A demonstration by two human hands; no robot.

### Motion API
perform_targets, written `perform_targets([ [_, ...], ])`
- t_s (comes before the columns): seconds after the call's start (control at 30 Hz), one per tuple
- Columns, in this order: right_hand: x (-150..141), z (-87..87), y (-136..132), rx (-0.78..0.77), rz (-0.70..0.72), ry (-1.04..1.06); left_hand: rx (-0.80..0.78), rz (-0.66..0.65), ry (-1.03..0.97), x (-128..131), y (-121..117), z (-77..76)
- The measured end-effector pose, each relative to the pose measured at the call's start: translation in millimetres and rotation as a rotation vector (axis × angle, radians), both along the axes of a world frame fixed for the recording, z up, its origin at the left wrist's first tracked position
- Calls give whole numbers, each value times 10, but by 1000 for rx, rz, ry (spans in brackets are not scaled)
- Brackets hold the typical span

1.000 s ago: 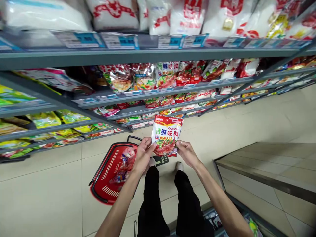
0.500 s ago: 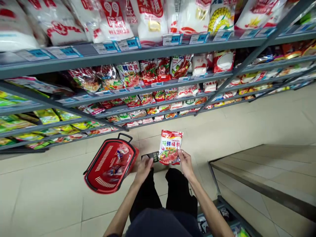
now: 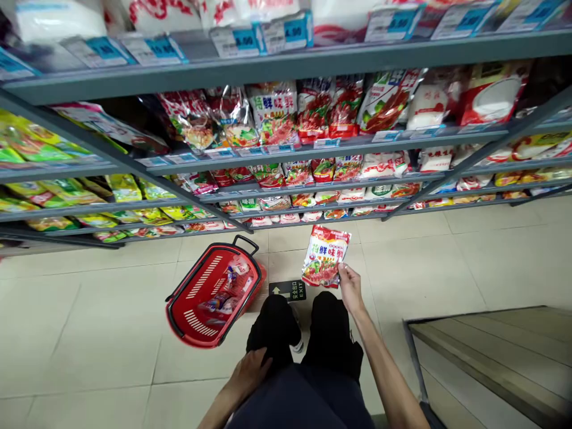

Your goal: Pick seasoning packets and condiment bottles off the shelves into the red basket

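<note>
My right hand [image 3: 351, 287] grips a red-and-white seasoning packet [image 3: 326, 257] by its lower right edge. The packet has coloured Chinese characters and a food picture on its front, and hangs above the floor in front of my knees. Low against my left thigh rests my left hand [image 3: 251, 370], holding nothing, with its fingers lying over the dark trousers. A red shopping basket [image 3: 203, 298] with a black rim and handle stands on the floor to my left. Inside it lie some plastic-wrapped packages [image 3: 226, 292], too blurred to read.
Grey shelves [image 3: 268, 59] full of bagged seasonings run across the front, with price tags along their edges. A black exit sign [image 3: 287, 290] is stuck to the tiled floor [image 3: 107, 316] by my feet. At the right is the corner of a panelled fixture [image 3: 482, 351].
My left hand has drawn back from near the packet to my left thigh. The packet stays in my right hand and now tilts. The view has moved closer to the shelves.
</note>
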State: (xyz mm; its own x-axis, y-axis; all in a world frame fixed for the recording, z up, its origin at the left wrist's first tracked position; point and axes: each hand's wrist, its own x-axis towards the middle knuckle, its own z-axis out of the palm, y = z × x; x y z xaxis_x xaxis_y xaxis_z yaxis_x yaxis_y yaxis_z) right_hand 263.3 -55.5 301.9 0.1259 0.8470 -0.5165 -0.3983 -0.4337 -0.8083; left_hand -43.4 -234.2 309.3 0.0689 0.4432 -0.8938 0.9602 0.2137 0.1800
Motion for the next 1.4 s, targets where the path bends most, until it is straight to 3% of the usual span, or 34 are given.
perform_targets([
  [0.07,-190,-138,301,32,13,-50,-54,-6,-45,-88,258,-232],
  [0.13,-370,-396,615,76,28,-90,10,88,-105,-190,639,-537],
  [0.27,-687,-1193,1174,233,69,-154,477,600,-483,-306,1725,-1277],
  [0.37,-899,-1775,1425,356,90,-184,673,778,-854,-245,2574,-1747],
  [0.47,-1119,-2142,1520,440,139,-187,738,836,-1192,-170,3136,-2047],
  [0.53,-1271,-2245,1533,480,176,-167,763,852,-1285,-188,3281,-2174],
  [0.67,-1522,-2140,1514,470,216,-148,762,928,-1350,-405,3188,-2265],
  [0.83,-1720,-1735,1434,378,367,-11,776,947,-1365,-772,2989,-2068],
  [0.93,-1847,-1632,1359,360,418,52,797,900,-1372,-966,2921,-1964],
  [1.07,-1977,-1791,1214,402,449,-57,762,950,-1293,-1111,2742,-2036],
  [1.27,-1973,-2280,923,356,652,-100,653,1108,-1188,-1112,2293,-2510],
  [1.4,-2005,-2426,846,348,751,-156,650,1186,-1202,-1167,2081,-2658],
])
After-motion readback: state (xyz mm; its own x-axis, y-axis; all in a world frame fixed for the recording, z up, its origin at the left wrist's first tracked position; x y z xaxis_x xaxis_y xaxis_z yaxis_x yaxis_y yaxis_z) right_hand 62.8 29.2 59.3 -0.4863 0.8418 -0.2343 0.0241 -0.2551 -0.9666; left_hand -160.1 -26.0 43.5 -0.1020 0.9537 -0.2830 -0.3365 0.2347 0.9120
